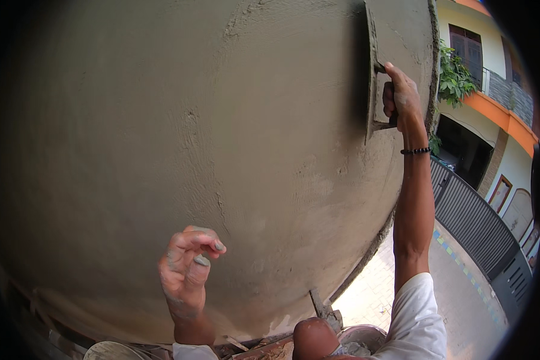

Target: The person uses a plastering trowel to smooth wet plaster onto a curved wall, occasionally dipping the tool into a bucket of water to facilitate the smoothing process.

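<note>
Right hand (402,96) grips the plastering trowel (375,78) by its handle, blade flat against the wet plastered wall (162,132). Left hand (186,270), mortar-smeared, hangs loosely curled just off the wall, holding nothing.

Outdoor building site: wet plastered wall (162,132), houses (498,120) beyond.

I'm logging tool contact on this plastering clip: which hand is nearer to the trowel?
Right. The right hand grips the handle of the trowel, which lies against the wet plaster wall. The left hand hangs empty, far below and to the left.
</note>
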`<control>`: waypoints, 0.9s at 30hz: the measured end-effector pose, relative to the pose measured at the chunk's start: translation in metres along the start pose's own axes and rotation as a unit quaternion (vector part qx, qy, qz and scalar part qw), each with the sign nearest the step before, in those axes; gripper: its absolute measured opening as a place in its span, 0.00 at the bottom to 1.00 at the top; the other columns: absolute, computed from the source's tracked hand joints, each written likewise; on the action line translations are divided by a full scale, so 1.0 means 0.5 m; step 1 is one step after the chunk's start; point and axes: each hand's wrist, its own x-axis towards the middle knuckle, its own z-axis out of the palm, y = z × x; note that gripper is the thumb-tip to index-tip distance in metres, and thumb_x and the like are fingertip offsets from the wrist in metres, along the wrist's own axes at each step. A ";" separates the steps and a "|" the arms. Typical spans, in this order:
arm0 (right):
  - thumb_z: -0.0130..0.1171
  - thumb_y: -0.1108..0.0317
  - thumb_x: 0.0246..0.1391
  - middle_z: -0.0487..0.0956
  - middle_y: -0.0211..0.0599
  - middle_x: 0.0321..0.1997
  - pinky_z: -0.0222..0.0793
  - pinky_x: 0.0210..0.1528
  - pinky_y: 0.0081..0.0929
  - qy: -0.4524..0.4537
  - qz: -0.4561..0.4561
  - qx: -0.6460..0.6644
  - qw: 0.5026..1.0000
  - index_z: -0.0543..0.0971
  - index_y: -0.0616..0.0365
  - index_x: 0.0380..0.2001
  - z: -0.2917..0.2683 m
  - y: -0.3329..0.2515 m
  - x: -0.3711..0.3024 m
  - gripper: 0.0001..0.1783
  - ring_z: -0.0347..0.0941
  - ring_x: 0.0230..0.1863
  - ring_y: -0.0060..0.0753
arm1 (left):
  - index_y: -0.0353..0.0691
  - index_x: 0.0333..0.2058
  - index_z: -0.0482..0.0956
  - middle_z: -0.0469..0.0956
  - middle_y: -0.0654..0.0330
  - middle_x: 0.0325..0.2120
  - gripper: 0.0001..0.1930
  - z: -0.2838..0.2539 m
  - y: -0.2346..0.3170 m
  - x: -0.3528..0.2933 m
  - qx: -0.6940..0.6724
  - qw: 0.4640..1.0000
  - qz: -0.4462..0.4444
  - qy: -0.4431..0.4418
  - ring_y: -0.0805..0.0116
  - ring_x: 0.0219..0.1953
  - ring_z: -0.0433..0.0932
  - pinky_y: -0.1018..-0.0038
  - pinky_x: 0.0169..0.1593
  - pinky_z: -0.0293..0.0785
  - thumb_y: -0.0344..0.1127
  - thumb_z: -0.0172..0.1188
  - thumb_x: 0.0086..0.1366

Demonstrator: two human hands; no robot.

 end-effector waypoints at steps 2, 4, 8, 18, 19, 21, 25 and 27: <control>0.56 0.50 0.59 0.61 0.20 0.14 0.51 0.10 0.20 -0.045 -0.076 -0.042 0.995 0.78 0.62 0.42 0.105 -0.079 0.016 0.23 0.55 0.10 0.14 | 0.34 0.43 0.72 0.73 0.54 0.33 0.15 -0.027 0.002 0.010 -0.005 1.000 0.010 0.010 0.66 0.35 0.72 0.71 0.39 0.68 0.41 0.55 0.67; 0.57 0.48 0.59 0.68 0.24 0.15 0.58 0.13 0.21 -0.108 -0.137 -0.124 0.977 0.79 0.61 0.42 0.168 -0.123 0.016 0.24 0.61 0.12 0.18 | 0.32 0.43 0.72 0.73 0.53 0.33 0.16 -0.049 -0.004 0.005 -0.018 0.999 0.022 0.025 0.66 0.36 0.72 0.71 0.39 0.68 0.40 0.55 0.66; 0.57 0.44 0.59 0.73 0.29 0.18 0.64 0.18 0.20 -0.208 -0.375 -0.207 0.879 0.80 0.61 0.45 0.294 -0.084 -0.065 0.29 0.66 0.15 0.23 | 0.28 0.43 0.71 0.74 0.50 0.33 0.17 -0.074 -0.012 0.010 -0.037 0.996 0.066 0.048 0.66 0.37 0.73 0.72 0.39 0.69 0.40 0.55 0.66; 0.54 0.53 0.61 0.76 0.45 0.23 0.74 0.18 0.35 -0.427 -0.322 -0.420 0.733 0.70 0.60 0.46 0.395 0.184 -0.572 0.21 0.78 0.20 0.46 | 0.37 0.53 0.67 0.68 0.54 0.40 0.19 -0.199 0.112 -0.022 0.005 0.985 0.163 0.052 0.60 0.41 0.65 0.66 0.44 0.60 0.43 0.46 0.71; 0.54 0.53 0.61 0.77 0.46 0.25 0.75 0.18 0.35 -0.441 -0.317 -0.420 0.727 0.69 0.60 0.46 0.387 0.224 -0.608 0.21 0.79 0.21 0.47 | 0.36 0.53 0.67 0.67 0.54 0.40 0.19 -0.203 0.126 -0.025 0.001 0.985 0.163 0.050 0.59 0.41 0.64 0.66 0.45 0.59 0.42 0.46 0.70; 0.52 0.55 0.61 0.77 0.49 0.26 0.75 0.18 0.36 -0.463 -0.306 -0.418 0.719 0.69 0.60 0.47 0.364 0.310 -0.672 0.20 0.79 0.22 0.46 | 0.35 0.53 0.67 0.67 0.54 0.41 0.19 -0.212 0.148 -0.028 -0.014 0.985 0.167 0.049 0.58 0.42 0.63 0.65 0.46 0.58 0.41 0.46 0.70; 0.49 0.57 0.62 0.77 0.52 0.28 0.76 0.20 0.37 -0.527 -0.266 -0.423 0.687 0.67 0.60 0.49 0.325 0.440 -0.780 0.19 0.80 0.25 0.48 | 0.33 0.52 0.67 0.65 0.53 0.40 0.19 -0.227 0.198 -0.034 -0.032 0.982 0.181 0.050 0.57 0.43 0.61 0.65 0.46 0.56 0.40 0.46 0.69; 0.49 0.60 0.61 0.77 0.51 0.28 0.76 0.21 0.37 -0.554 -0.258 -0.431 0.664 0.67 0.61 0.49 0.302 0.513 -0.832 0.18 0.80 0.25 0.49 | 0.32 0.52 0.67 0.63 0.52 0.40 0.19 -0.232 0.220 -0.033 -0.046 0.981 0.184 0.048 0.56 0.43 0.60 0.64 0.46 0.55 0.40 0.46 0.69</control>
